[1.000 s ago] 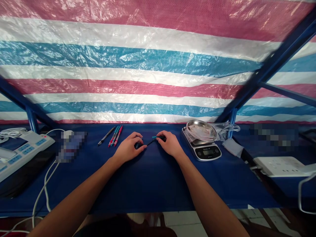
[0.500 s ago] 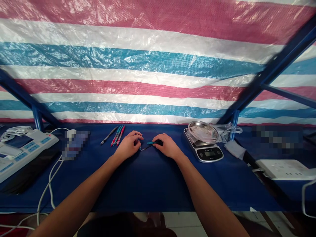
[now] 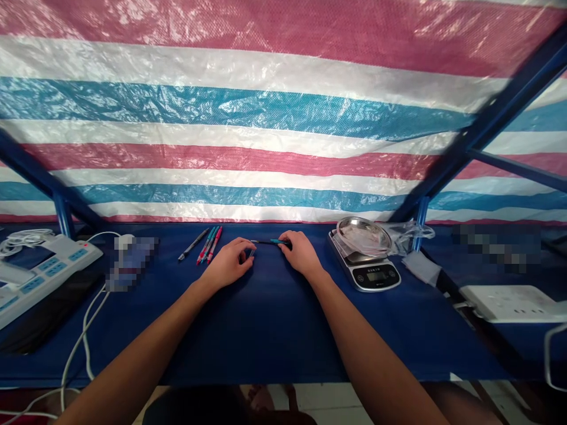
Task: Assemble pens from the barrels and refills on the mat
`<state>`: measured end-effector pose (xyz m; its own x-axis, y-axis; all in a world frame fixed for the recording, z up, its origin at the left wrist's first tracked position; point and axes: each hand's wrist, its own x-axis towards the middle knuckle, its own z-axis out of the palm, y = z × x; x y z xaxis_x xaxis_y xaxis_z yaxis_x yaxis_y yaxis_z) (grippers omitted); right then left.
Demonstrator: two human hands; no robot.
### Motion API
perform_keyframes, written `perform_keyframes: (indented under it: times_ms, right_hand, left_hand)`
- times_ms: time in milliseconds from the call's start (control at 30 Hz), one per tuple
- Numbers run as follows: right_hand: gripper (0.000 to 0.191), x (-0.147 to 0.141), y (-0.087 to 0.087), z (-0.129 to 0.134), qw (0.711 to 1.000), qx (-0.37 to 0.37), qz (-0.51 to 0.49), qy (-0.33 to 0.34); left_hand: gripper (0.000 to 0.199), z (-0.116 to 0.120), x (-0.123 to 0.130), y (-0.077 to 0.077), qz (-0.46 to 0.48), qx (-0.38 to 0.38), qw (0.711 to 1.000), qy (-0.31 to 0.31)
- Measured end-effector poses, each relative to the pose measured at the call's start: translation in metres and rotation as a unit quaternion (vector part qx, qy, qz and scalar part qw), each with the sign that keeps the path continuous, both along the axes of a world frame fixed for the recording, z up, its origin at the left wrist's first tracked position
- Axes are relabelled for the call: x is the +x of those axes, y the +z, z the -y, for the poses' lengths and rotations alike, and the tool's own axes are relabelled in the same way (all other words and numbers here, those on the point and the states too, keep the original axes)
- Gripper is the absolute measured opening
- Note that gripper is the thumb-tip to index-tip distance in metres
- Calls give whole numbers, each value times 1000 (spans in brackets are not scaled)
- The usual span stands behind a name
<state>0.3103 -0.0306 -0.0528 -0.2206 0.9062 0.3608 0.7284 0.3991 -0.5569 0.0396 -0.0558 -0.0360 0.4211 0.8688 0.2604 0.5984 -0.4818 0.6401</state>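
My right hand point(image 3: 300, 252) is closed on a slim dark pen part with a teal section point(image 3: 278, 241), its thin tip pointing left over the blue table point(image 3: 266, 330). To its left, my left hand point(image 3: 230, 260) has thumb and fingertips curled close together around a small, partly hidden clear piece point(image 3: 252, 254). The two hands are apart. Left of my left hand lie a dark grey pen point(image 3: 193, 245), teal pens point(image 3: 207, 244) and a pink-red pen point(image 3: 215, 244), side by side.
A kitchen scale point(image 3: 374, 275) with a metal bowl point(image 3: 365, 235) stands to the right, beside plastic bags. White power strips point(image 3: 57, 262) and cables lie at the left; another white strip point(image 3: 509, 303) is at the right. A striped sheet point(image 3: 266, 106) hangs behind.
My right hand has moved slightly away from me with the dark part, which now lies more level. My left hand has stayed nearly in place.
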Motion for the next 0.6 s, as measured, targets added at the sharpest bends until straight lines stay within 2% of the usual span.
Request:
perform_keyframes:
  times_ms: [200, 400, 600]
  right_hand:
    - [9, 0, -3, -1, 1000, 17, -21, 13]
    - [17, -2, 4, 15, 990, 29, -138, 3]
    - [7, -7, 13, 40, 997, 9, -51, 61]
  left_hand:
    - [23, 4, 10, -2, 20, -2, 999, -36]
    - [25, 4, 12, 3, 25, -18, 999, -40]
    - [29, 5, 13, 3, 37, -16, 998, -44]
